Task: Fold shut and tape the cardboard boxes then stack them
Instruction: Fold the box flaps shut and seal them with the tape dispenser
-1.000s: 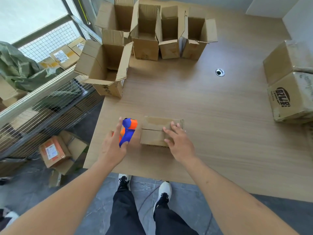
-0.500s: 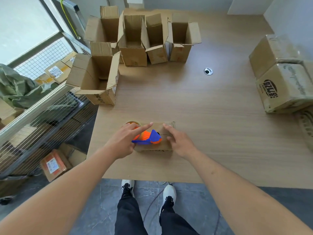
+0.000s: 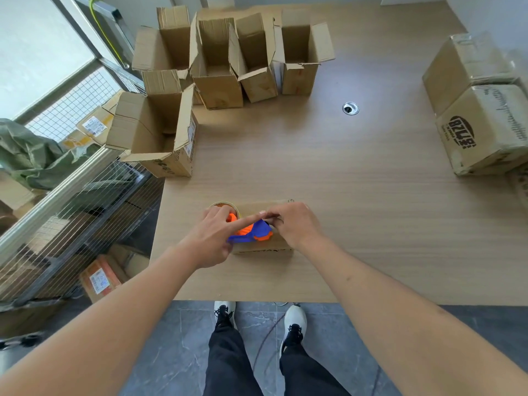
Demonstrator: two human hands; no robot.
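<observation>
A small closed cardboard box lies near the table's front edge. My left hand grips an orange and blue tape dispenser laid over the box top, its forefinger stretched out along it; the tape roll shows behind the hand. My right hand is on the box's right part, with its fingertips pinching at the dispenser's front end, where the tape end is too small to make out.
Several open boxes stand at the table's back left, one larger open box at the left edge. Two taped boxes sit stacked at the right. A cable hole lies mid-table. Wire racks and parcels are left of the wooden table.
My left hand brought the dispenser from beside the box onto its top. My right hand went from lying flat on the box to pinching at the dispenser's front.
</observation>
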